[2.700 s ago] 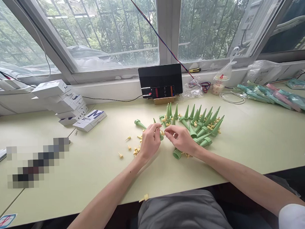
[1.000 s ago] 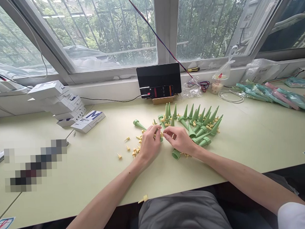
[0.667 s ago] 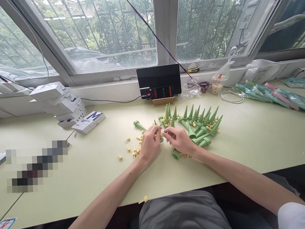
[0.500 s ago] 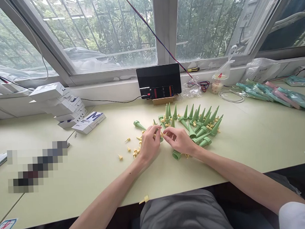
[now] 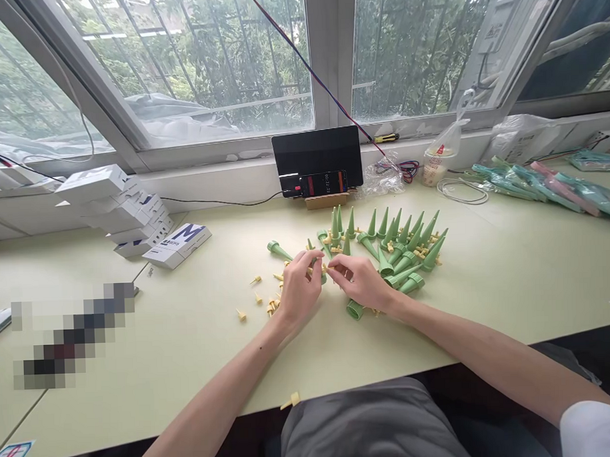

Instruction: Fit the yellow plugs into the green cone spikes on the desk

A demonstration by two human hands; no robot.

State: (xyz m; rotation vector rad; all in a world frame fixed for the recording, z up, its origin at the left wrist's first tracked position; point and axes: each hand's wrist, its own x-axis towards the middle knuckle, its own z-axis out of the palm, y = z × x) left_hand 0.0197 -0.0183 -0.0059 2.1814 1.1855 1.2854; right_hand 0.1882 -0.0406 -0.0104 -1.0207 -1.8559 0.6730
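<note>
My left hand (image 5: pixel 301 285) is closed around a green plastic watering spike (image 5: pixel 323 278); its threaded end shows by the fingertips and most of it is hidden. My right hand (image 5: pixel 361 280) pinches a small yellow plastic fitting (image 5: pixel 325 268) at that spike, right between the two hands. Whether the fitting sits in the spike, I cannot tell. Loose yellow fittings (image 5: pixel 241 315) lie left of my left hand. Beyond and to the right of my right hand are several green spikes (image 5: pixel 382 222), some upright, others on their sides, many with yellow fittings.
A phone (image 5: pixel 326 184) leans on a dark tablet (image 5: pixel 316 151) at the window. White boxes (image 5: pixel 134 208) are stacked at the left. A bagged drink cup (image 5: pixel 435 167) and wrapped packets (image 5: pixel 548 186) lie at the right. One yellow fitting (image 5: pixel 292 400) rests at the table's front edge.
Both hands stay almost in place over the spike, with only slight finger movement. The view has shifted a little; nothing is let go or picked up.
</note>
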